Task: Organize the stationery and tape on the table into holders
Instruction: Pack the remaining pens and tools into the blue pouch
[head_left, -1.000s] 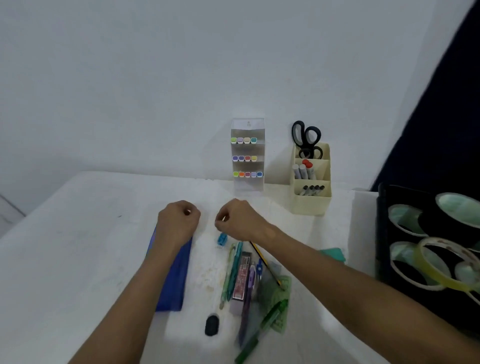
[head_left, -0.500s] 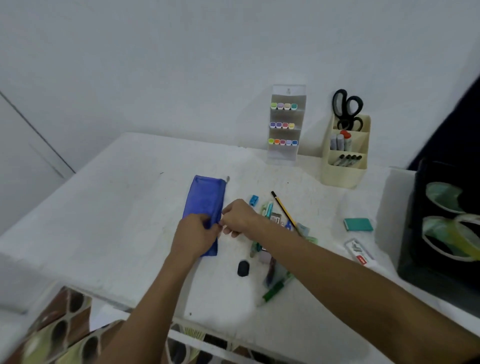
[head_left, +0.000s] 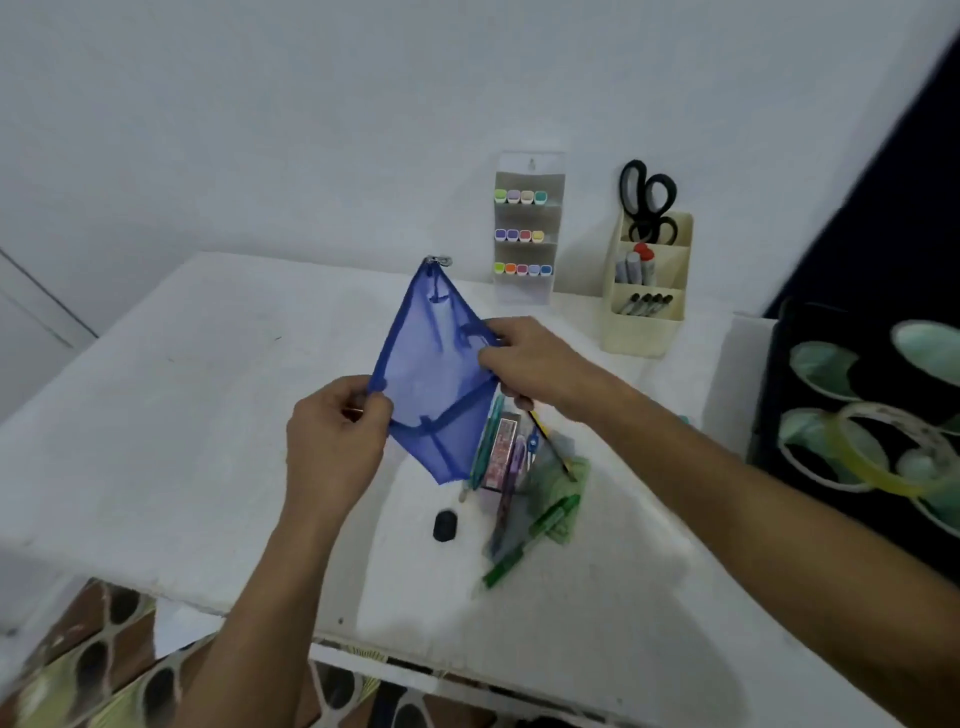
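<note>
A blue mesh zip pouch (head_left: 434, 374) hangs in the air over the white table (head_left: 208, 415), held up between both hands. My left hand (head_left: 335, 436) pinches its left edge. My right hand (head_left: 530, 364) pinches its right edge. Below the pouch lies a pile of stationery (head_left: 519, 467): pens, a green marker (head_left: 550, 519), a pencil and a small box. A black eraser (head_left: 445, 525) lies beside the pile.
A clear rack of coloured markers (head_left: 524, 234) and a cream holder (head_left: 647, 291) with black scissors (head_left: 647, 200) and markers stand at the back wall. A black rack (head_left: 779, 395) with tape rolls (head_left: 883, 452) stands at the right. The table's front edge is near.
Both hands took hold of the blue pouch where it lay flat on the table and lifted it up, spreading it between them. The camera view shifted back and left.
</note>
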